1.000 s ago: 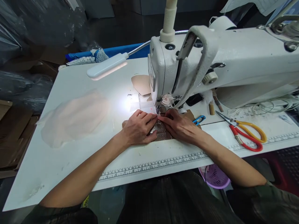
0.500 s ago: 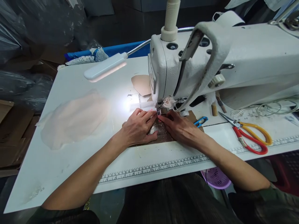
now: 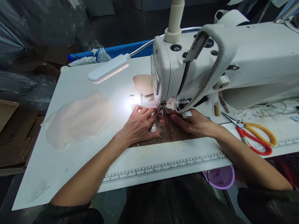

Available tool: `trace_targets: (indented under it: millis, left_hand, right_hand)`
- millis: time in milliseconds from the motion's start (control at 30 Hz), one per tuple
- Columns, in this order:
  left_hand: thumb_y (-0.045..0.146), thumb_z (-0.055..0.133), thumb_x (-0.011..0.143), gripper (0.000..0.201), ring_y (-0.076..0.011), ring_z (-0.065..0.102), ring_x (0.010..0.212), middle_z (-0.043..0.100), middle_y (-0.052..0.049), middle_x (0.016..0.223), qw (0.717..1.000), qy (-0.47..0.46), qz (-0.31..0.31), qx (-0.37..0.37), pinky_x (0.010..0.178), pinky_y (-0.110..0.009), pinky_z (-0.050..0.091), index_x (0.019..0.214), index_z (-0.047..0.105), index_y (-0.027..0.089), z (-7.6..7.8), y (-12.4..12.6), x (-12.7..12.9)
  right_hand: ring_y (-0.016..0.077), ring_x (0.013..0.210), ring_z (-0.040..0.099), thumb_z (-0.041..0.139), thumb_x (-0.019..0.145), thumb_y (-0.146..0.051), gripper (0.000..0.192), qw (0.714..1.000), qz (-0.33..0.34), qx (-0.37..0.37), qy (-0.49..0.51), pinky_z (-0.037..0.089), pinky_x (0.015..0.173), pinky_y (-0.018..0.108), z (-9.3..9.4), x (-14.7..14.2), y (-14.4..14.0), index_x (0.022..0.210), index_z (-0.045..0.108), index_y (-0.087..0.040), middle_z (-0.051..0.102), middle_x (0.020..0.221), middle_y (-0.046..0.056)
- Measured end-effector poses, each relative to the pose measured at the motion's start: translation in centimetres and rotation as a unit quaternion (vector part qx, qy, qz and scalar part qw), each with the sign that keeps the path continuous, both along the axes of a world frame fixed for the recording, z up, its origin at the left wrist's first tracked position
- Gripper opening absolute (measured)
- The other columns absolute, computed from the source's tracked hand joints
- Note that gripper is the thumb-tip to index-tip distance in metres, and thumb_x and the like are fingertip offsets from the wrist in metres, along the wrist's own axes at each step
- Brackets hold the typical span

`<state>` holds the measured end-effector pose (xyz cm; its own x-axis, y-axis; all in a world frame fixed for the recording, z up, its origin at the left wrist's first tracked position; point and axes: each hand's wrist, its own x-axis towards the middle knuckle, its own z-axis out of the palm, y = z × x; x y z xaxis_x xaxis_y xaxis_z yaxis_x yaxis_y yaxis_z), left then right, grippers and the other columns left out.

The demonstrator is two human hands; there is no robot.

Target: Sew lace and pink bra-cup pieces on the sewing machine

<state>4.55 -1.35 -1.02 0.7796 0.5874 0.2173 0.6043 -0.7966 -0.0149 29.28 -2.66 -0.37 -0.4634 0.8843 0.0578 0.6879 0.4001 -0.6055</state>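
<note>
A white sewing machine [image 3: 171, 67] stands over the table, its metal presser foot [image 3: 161, 111] low on the brown work plate [image 3: 168, 133]. My left hand [image 3: 140, 124] rests just left of the foot, fingertips bent down beside it and thumb spread apart on the plate. A thin translucent strip [image 3: 147, 104] runs behind those fingers. To the right of the foot lies my right hand [image 3: 196, 122], thumb and forefinger stretched leftward under the machine's white knob [image 3: 187, 114]. Its other fingers are partly hidden, and I make out nothing held in it.
Red and yellow-handled scissors [image 3: 253, 133] lie at the right. A sheer pale fabric [image 3: 78, 119] spreads over the table's left, under a lamp [image 3: 108, 69]. Behind the foot is a beige cut piece [image 3: 143, 84]. Printed rulers [image 3: 163, 168] line the front edge; a purple basket [image 3: 220, 177] hangs below.
My right hand has drawn back rightward from the presser foot, uncovering a small red mark on the plate and covering most of the blue tool. My left hand stays beside the foot.
</note>
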Motion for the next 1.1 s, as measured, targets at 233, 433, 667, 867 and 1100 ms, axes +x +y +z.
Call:
trace_targets:
  millis: [233,433,667,867,1100]
  left_hand:
    - [0.052,0.046,0.090,0.049,-0.0259,0.055,0.087,0.062,-0.013,0.103,1.000,-0.006,0.006,0.004,0.079,-0.044,0.039,0.113,0.061,0.012,-0.3,-0.1,0.0]
    - [0.053,0.046,0.089,0.051,-0.0296,0.054,0.094,0.060,-0.015,0.102,1.000,-0.009,0.027,-0.010,0.080,-0.045,0.040,0.119,0.057,0.012,-0.2,-0.3,0.1]
    - [0.051,0.053,0.087,0.067,-0.0338,0.053,0.113,0.058,-0.018,0.116,0.993,-0.099,0.048,-0.048,0.097,-0.053,0.038,0.137,0.036,0.011,-0.7,-0.3,-0.1]
    - [0.056,0.045,0.092,0.069,-0.0331,0.053,0.120,0.058,-0.018,0.123,0.994,-0.055,0.037,-0.085,0.107,-0.054,0.031,0.142,0.032,0.010,-0.6,0.2,0.1]
    - [0.063,0.040,0.093,0.066,-0.0348,0.053,0.112,0.056,-0.020,0.128,0.992,0.013,0.121,-0.037,0.086,-0.046,0.041,0.132,0.047,0.009,0.7,-2.0,0.9]
  right_hand:
    - [0.0223,0.085,0.061,0.039,0.100,-0.037,0.032,0.996,-0.066,0.052,0.022,0.053,0.076,0.036,-2.1,-1.0,0.5,0.113,0.060,-0.017,0.065,0.097,0.011]
    - [0.0216,0.088,0.061,0.050,0.094,-0.043,0.033,0.995,-0.052,0.081,0.025,0.054,0.079,0.036,-2.2,-1.0,-1.4,0.111,0.060,-0.018,0.060,0.110,0.012]
    - [0.0226,0.082,0.064,0.049,0.089,-0.028,0.016,0.983,-0.136,0.123,0.025,0.054,0.072,0.036,-2.8,-0.9,-0.8,0.093,0.061,-0.018,0.063,0.100,0.011]
    - [0.0226,0.085,0.065,0.051,0.087,-0.025,0.016,0.986,-0.123,0.099,0.056,0.055,0.075,0.034,-2.2,-0.8,-0.7,0.091,0.064,-0.018,0.065,0.098,0.011]
    - [0.0198,0.076,0.063,0.056,0.086,-0.037,0.025,0.975,-0.127,-0.055,0.174,0.053,0.069,0.033,-1.7,0.2,-0.1,0.097,0.066,-0.016,0.068,0.086,0.006]
